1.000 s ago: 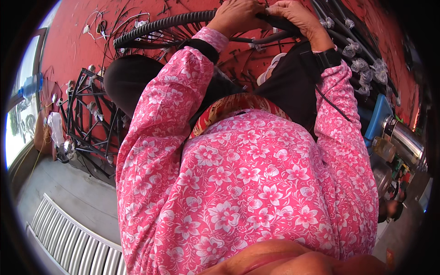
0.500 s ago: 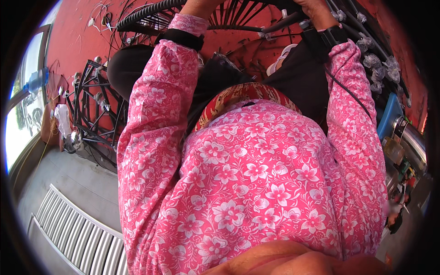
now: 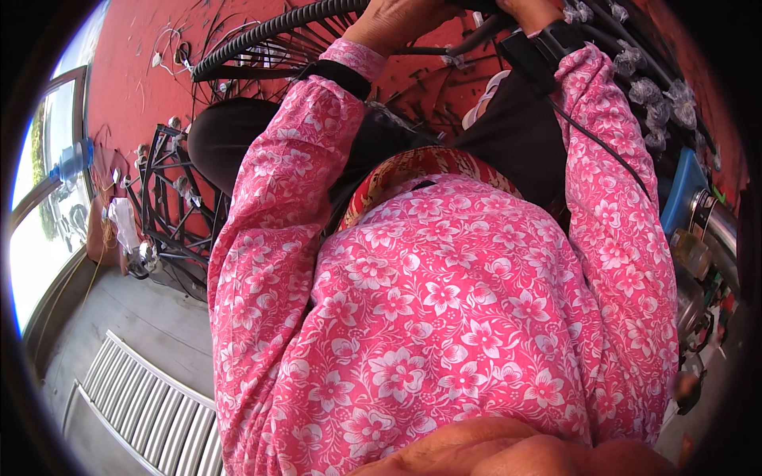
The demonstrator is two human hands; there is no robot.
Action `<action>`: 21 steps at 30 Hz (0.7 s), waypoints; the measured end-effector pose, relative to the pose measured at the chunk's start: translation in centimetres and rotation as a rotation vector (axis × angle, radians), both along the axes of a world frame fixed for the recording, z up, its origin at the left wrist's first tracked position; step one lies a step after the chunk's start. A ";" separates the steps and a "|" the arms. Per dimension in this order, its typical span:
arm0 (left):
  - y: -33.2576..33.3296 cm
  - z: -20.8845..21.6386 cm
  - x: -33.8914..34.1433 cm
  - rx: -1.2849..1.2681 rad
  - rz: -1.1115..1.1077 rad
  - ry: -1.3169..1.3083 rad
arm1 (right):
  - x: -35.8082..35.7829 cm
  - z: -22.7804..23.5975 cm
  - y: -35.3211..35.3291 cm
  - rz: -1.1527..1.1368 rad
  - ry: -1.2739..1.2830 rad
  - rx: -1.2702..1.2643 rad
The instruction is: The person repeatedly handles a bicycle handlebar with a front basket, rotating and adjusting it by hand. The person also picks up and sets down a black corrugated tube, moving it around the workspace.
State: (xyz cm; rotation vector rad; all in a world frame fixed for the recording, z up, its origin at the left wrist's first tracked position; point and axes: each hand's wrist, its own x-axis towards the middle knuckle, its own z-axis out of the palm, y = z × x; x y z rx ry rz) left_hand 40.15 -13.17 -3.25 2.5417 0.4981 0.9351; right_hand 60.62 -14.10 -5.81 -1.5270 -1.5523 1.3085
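At the top edge, my left hand lies beside a curved black ribbed tube, its fingers mostly cut off by the picture's edge. My right hand is close by on the right, near a smooth black tube; its fingers are also out of sight. A dark piece shows between the two hands, too cropped to name. Thin black rods or cables fan out below the ribbed tube. Whether either hand grips a tube is hidden.
A black tubular frame stands on the red floor at left. Long black tubes with clear plastic-wrapped fittings lie at right, near a blue object and a metal cylinder. A slatted metal rack is lower left.
My left hand has moved right, closer to my right hand, and slightly down. The ribbed tube's upper part reaches farther right. My right hand has shifted slightly left and up.
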 end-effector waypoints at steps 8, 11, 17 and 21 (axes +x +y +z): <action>0.3 -1.1 0.5 0.118 0.013 -0.007 | -0.3 1.6 -0.1 -0.173 0.207 -0.101; 1.6 -0.6 -0.2 0.036 0.019 0.031 | 1.0 3.2 -0.4 -0.371 0.307 0.008; 4.7 3.5 -5.1 -0.231 0.067 0.059 | 6.3 3.8 -2.6 -0.649 0.351 0.255; 4.0 5.3 -8.3 -0.465 0.006 0.042 | 8.1 0.0 -5.2 -0.588 0.343 0.144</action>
